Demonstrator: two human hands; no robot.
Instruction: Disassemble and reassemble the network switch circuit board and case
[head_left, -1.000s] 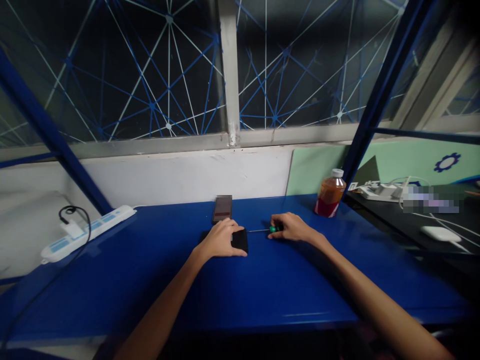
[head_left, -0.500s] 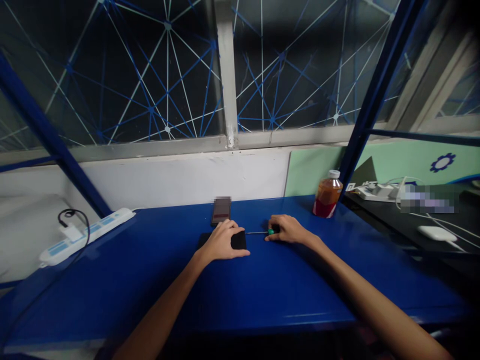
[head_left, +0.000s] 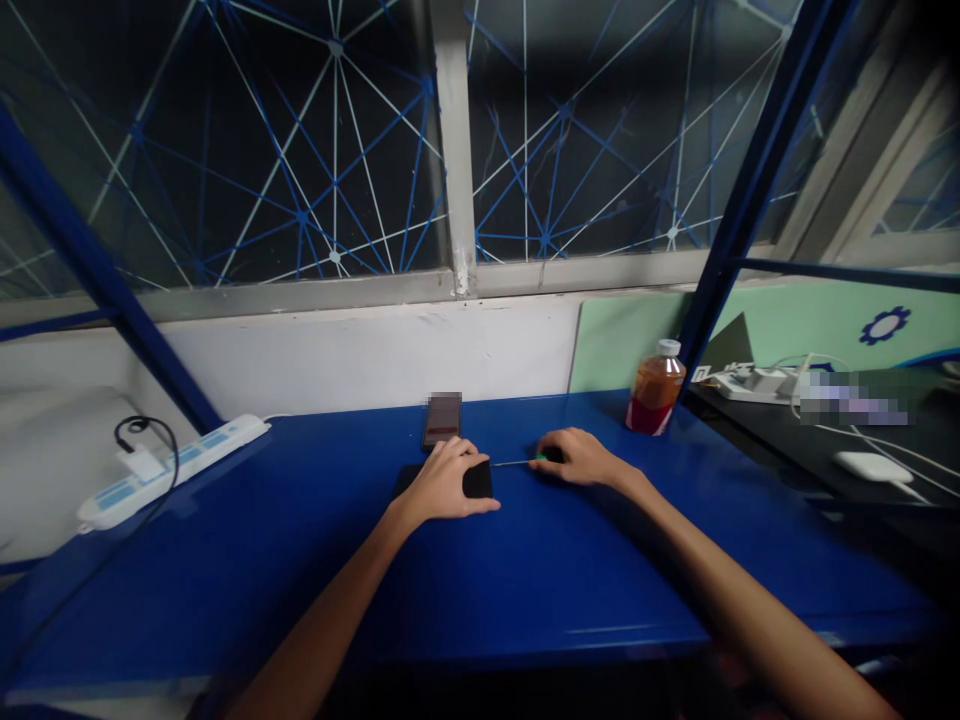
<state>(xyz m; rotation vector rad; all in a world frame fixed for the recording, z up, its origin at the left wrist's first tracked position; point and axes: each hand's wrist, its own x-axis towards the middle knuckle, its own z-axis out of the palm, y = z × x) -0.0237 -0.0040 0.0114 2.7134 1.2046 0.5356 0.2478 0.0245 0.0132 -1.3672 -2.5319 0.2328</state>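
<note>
My left hand (head_left: pixel 442 483) lies over a flat black device (head_left: pixel 477 479) on the blue table (head_left: pixel 525 570), fingers wrapped round its edges to hold it down. To its right, my right hand (head_left: pixel 576 456) is closed on the green-and-black handle of a small screwdriver (head_left: pixel 521 462). The thin metal shaft of the tool lies nearly flat and points left, its tip at the right edge of the black device. A dark phone (head_left: pixel 442 421) lies on the table just behind my left hand.
A bottle of orange-brown drink (head_left: pixel 656 388) stands at the back right of the table. A white power strip (head_left: pixel 169 468) with a black plug and cable lies at the far left. A neighbouring dark desk (head_left: pixel 847 450) at right carries cables and white devices. Windows stand behind.
Both hands stay where they were on the black device and the screwdriver. Only the view has shifted slightly.
</note>
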